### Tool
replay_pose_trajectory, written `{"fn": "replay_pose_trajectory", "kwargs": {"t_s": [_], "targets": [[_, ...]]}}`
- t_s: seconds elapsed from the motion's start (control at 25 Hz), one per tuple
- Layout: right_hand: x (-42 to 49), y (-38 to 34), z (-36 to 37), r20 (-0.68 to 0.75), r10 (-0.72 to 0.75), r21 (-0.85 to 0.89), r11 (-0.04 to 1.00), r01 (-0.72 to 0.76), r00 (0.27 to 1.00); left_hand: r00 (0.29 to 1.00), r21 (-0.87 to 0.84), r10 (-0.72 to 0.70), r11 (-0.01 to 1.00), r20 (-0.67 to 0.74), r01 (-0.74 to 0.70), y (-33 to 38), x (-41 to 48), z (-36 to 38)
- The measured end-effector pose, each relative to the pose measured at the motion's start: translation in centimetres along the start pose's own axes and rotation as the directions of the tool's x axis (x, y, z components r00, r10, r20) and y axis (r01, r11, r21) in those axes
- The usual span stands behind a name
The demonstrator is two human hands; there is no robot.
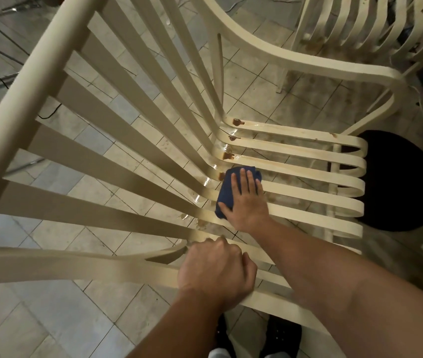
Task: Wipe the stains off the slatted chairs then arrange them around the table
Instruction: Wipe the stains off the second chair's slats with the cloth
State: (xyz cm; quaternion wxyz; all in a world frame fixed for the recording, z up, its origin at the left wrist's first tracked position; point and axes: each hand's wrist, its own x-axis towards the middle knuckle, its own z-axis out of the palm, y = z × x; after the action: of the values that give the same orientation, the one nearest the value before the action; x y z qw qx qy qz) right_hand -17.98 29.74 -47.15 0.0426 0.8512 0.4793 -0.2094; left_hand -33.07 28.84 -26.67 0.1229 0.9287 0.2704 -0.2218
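Wiping was under way on the near slatted chair (308, 177), with plenty left. The right hand (244, 200) lay flat, fingers spread, pressing a dark blue cloth (233, 187) onto the seat slats just right of where they bend up into the backrest. The left hand (215, 275) was curled shut around the near armrest (76, 264), apparently steadying the chair.

Brown stains (237, 122) sat at the bend of the far seat slats, three or four of them untouched beyond the cloth, and faint brownish streaks ran rightward along those slats. Wet patches shone at the bend to the left of the cloth, so the near slats seemed at least partly gone over. A second chair (375, 24) stood far right, its slats speckled with brown dirt and seemingly not cleaned yet. Arranging had not begun, judging by both chairs standing on the tiled floor (58, 319); no counter was clearly in view, though a round black shape (401, 187) lay under the seat's front edge and I could not tell what it was.

No containers were visible.
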Motion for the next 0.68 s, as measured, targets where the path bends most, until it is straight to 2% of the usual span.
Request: {"fn": "replay_pose_trajectory", "kwargs": {"t_s": [0.4,0.52,0.68], "targets": [[-9.9,16.9,0.5,-0.101,0.179,-0.088,0.978,-0.188,0.979,1.000,-0.066,0.001,0.998,-0.010,-0.002,-0.1,-0.2,-0.2],[-10.2,17.4,0.8,-0.088,0.189,-0.084,0.977,-0.196,0.978,1.000,-0.071,0.012,0.997,-0.004,-0.012,-0.2,-0.1,-0.5],[-8.0,13.7,0.9,-0.074,0.170,-0.078,0.981,-0.175,0.983,1.000,-0.077,0.010,0.997,0.000,-0.010,-0.3,-0.1,-0.5]]}}
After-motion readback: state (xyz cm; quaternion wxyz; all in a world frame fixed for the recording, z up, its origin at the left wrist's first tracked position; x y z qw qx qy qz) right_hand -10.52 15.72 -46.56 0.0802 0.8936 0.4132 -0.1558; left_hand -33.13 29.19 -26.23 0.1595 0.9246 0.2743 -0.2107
